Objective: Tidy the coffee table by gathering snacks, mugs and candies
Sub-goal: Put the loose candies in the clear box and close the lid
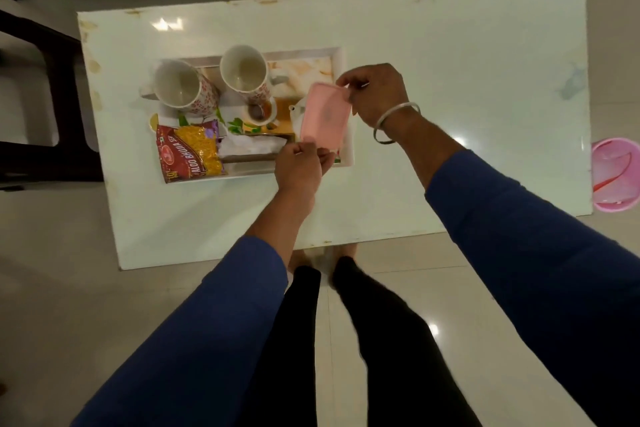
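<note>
A flat pink rectangular box (pixel 323 114) hangs over the right part of the white tray (pixel 341 61). My left hand (pixel 300 163) pinches its near end and my right hand (pixel 375 94) pinches its far corner. On the tray stand two white mugs with a red flower pattern, one at the left (pixel 180 87) and one in the middle (pixel 244 71). A red snack packet (pixel 188 151) with yellow contents lies at the tray's near left corner. What is in the pink box cannot be seen.
The tray sits on a white coffee table (pixel 450 62) with bare surface to the right and front. A pink bin (pixel 616 177) stands on the floor by the table's right edge. Dark furniture (pixel 52 97) is at the left. My legs are below the near edge.
</note>
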